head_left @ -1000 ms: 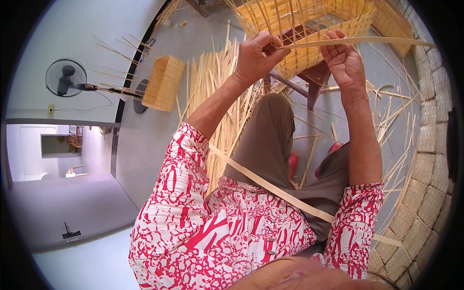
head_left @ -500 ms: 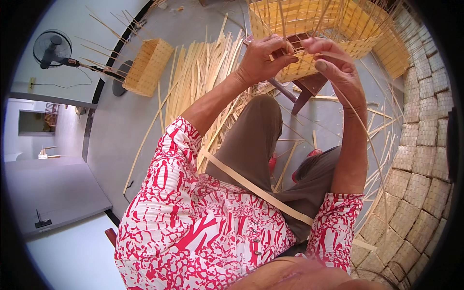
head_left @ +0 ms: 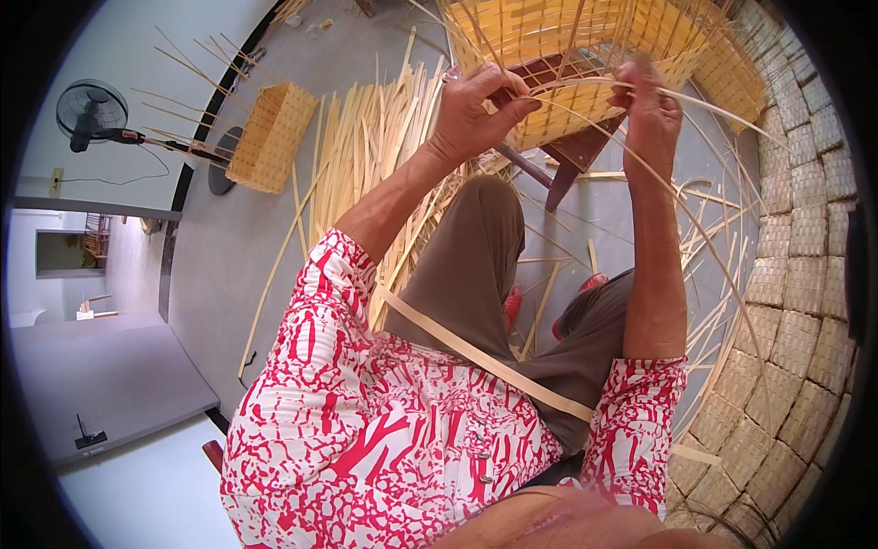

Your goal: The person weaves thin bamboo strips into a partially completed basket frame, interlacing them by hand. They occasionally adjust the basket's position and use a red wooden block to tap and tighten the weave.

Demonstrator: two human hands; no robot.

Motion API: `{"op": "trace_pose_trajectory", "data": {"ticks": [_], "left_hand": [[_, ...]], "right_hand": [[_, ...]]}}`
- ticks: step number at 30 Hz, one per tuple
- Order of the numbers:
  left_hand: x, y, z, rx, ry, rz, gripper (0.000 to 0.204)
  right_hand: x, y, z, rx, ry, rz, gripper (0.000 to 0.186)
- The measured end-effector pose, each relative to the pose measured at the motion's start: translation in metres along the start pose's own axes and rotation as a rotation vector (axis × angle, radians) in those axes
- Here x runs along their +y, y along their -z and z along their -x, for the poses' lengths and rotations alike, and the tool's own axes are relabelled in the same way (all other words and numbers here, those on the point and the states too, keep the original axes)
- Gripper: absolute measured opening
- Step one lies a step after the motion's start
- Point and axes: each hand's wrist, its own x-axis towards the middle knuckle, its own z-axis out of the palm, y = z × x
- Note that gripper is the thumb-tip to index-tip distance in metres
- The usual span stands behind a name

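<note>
Pale strip (head_left: 576, 81), at one o'clock in the head view, spans the gap between the hands: the left hand (head_left: 477, 105) pinches its end, thumb against forefinger, and the blurred right hand (head_left: 651, 119) is closed on it. A thin strand (head_left: 675, 188) arcs past the right wrist toward four o'clock. A woven basket's (head_left: 549, 114) near edge sits just beyond the hands; grey floor (head_left: 242, 220) stretches toward nine o'clock.

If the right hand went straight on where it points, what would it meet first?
The right hand would probably meet the yellow woven basket first, though depth is unclear here.
</note>
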Motion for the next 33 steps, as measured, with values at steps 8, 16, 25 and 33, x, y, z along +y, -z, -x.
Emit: {"op": "trace_pose_trajectory", "data": {"ticks": [8,16,25,33], "left_hand": [[0.002,-0.008,-0.002,0.081,-0.086,-0.023,0.012],[0.008,-0.002,-0.007,-0.017,0.009,-0.066,0.015],[0.005,0.031,-0.023,-0.321,0.051,-0.144,0.021],[-0.031,0.073,-0.039,-0.398,0.129,-0.131,0.023]], "right_hand": [[0.001,0.004,0.0,0.15,-0.307,-0.508,0.038],[-0.004,0.003,0.008,0.11,-0.193,-0.393,0.043],[-0.006,0.007,0.02,-0.178,0.238,0.067,0.048],[0.013,0.03,0.018,-0.109,-0.369,-0.168,0.04]]}}
